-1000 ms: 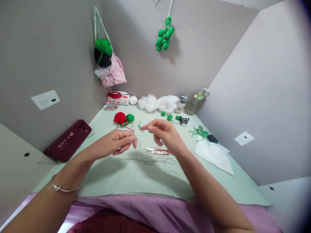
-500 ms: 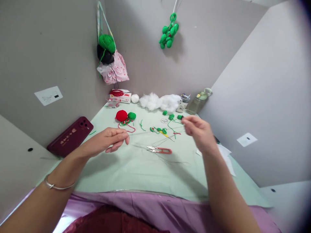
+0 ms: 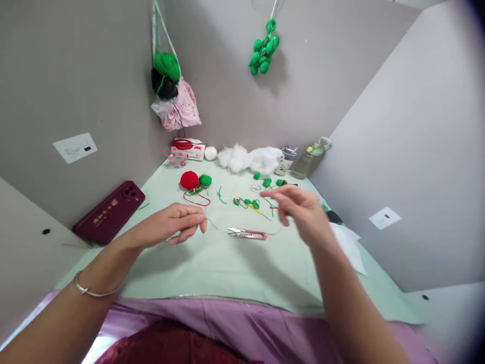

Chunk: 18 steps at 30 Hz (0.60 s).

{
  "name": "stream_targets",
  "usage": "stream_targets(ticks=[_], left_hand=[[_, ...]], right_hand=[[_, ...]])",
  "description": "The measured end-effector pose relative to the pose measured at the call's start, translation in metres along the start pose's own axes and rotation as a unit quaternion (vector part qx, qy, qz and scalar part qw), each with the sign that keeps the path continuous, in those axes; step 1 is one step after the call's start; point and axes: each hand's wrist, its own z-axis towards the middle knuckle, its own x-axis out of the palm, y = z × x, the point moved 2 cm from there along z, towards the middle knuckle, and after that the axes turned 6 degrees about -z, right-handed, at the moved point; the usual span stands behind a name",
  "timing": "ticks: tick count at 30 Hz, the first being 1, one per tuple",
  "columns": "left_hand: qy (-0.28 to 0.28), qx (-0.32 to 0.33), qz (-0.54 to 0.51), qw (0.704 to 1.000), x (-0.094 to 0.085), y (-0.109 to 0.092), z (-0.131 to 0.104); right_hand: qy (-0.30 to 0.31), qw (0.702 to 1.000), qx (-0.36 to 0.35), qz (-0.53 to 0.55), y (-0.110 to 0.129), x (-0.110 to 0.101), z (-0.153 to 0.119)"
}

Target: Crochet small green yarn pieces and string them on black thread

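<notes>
A thin grey thread [image 3: 217,227] comes out of my left hand [image 3: 185,222], whose thumb and fingers pinch it. More thread hangs in a loop under that hand. From there the strand runs slack to the thread snips [image 3: 252,234], which lie on the table with orange handles and blades pointing left. Past the handles, the strand rises toward my right hand [image 3: 297,210]. That hand hovers slightly blurred, index finger stretched left and thumb apart from it; whether its lower fingers touch the thread is unclear. Behind the snips lie green crocheted pieces [image 3: 253,203] and a yellow-handled crochet hook [image 3: 260,212].
A red yarn ball [image 3: 189,180] and green yarn ball [image 3: 205,180] sit at back left. White stuffing [image 3: 250,159], a pen cup [image 3: 285,162] and a bottle [image 3: 310,157] line the wall. A maroon phone [image 3: 109,212] leans left; white paper [image 3: 348,245] lies right.
My right hand has moved left and its index finger has stretched out. The thread, pulled straight between my hands before, now sags to the table. My left hand has barely moved.
</notes>
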Motion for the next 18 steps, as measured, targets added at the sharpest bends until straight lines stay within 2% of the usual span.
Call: stream_targets(ticks=[2,4,5,7,9,12,15,18], left_hand=[[0.013,0.012,0.004,1.0,0.009,-0.003,0.009],[0.012,0.027,0.006,1.0,0.013,-0.005,0.014],[0.006,0.033,0.006,0.999,0.014,-0.005,0.015],[-0.009,0.041,0.005,0.999,0.012,-0.004,0.015],[-0.02,0.038,-0.001,0.999,0.009,-0.001,0.012],[-0.017,0.025,-0.023,0.999,0.005,0.006,0.006],[-0.042,0.012,-0.039,0.998,-0.003,0.016,-0.005],[-0.114,0.021,-0.017,0.993,-0.018,0.027,-0.021]], right_hand=[[0.104,0.991,0.015,0.084,0.011,0.044,0.002],[0.206,0.969,0.041,0.133,0.015,0.074,0.002],[0.237,0.959,0.046,0.147,0.015,0.083,0.001],[0.261,0.951,0.049,0.159,0.013,0.089,0.001],[0.248,0.954,0.045,0.159,0.009,0.084,0.002],[0.199,0.967,0.037,0.158,0.003,0.064,0.007],[0.098,0.979,0.033,0.174,-0.003,0.03,0.013],[0.0,0.98,0.044,0.192,-0.009,-0.013,0.015]])
